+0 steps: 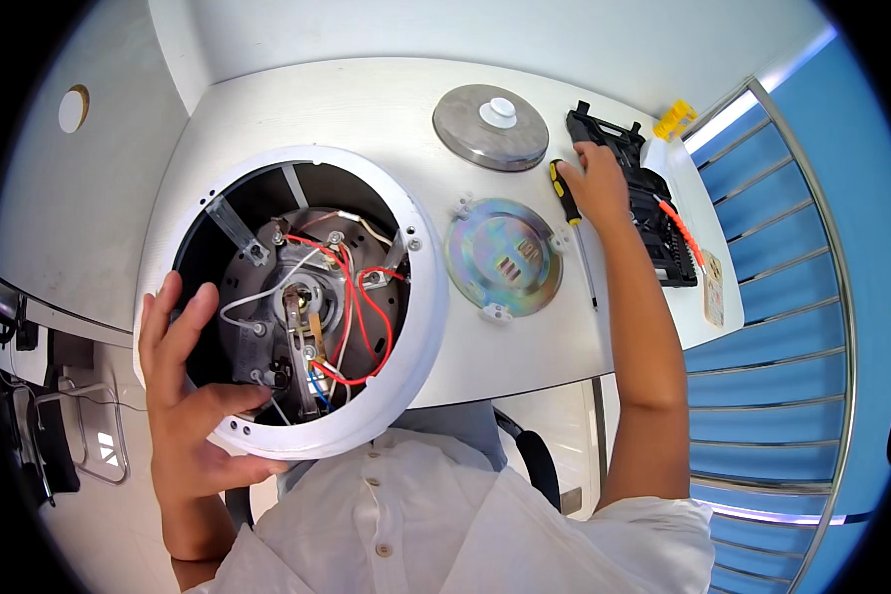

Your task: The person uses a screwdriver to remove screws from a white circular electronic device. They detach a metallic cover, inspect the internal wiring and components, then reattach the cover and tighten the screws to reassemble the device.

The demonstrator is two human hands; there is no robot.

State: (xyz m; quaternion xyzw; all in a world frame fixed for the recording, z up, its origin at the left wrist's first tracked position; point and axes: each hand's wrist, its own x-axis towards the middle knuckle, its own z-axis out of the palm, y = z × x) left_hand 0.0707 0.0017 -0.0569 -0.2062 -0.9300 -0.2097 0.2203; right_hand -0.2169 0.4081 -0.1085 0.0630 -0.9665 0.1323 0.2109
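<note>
A round white appliance housing (421, 297), which looks like a rice cooker body, stands with its open underside up. Inside show red, white and blue wires (351, 297) and a round metal plate with brackets. My left hand (193, 396) grips its near left rim, one digit reaching inside and another below the edge. My right hand (601, 186) is over the tool case, fingers and thumb apart, right beside the yellow-black handle of a screwdriver (567, 193). That screwdriver lies on the table, shaft toward me. Between housing and screwdriver lies a round iridescent metal cover (505, 259).
A metal lid with a white knob (490, 124) sits at the back. An open black tool case (663, 238) holds an orange-red-handled tool (679, 230). A yellow object (675, 119) is by the far right corner. Metal railings (846, 327) border the white table (297, 94) on the right.
</note>
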